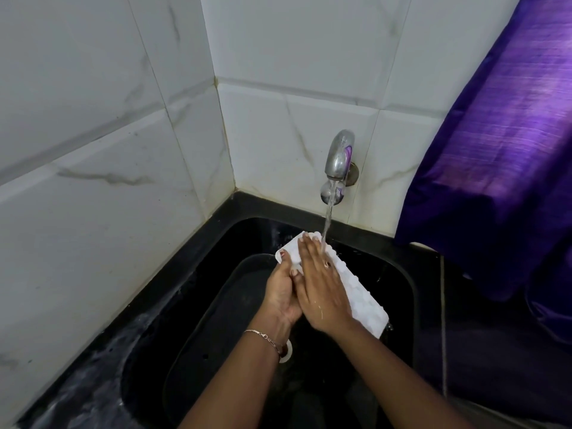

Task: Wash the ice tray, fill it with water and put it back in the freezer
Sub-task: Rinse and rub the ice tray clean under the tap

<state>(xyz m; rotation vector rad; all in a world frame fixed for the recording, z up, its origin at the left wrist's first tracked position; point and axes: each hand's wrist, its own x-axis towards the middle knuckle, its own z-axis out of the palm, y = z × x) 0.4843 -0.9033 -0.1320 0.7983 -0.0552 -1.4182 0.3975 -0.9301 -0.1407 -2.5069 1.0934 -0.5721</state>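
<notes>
A white ice tray (pixel 360 297) is held tilted over the black sink (pixel 402 274), its bumpy underside facing up. My left hand (pixel 283 292) grips the tray's left edge from below, thumb on top. My right hand (pixel 322 286) lies flat on the tray with fingers together, covering its middle. Water runs from the metal tap (pixel 339 159) onto the tray's far end beside my right fingertips.
White marble-look tiles (pixel 108 150) form the corner walls left and behind. A wet black counter (pixel 93 366) surrounds the sink. A purple curtain (pixel 501 150) hangs at the right. The sink drain (pixel 286 351) shows under my left wrist.
</notes>
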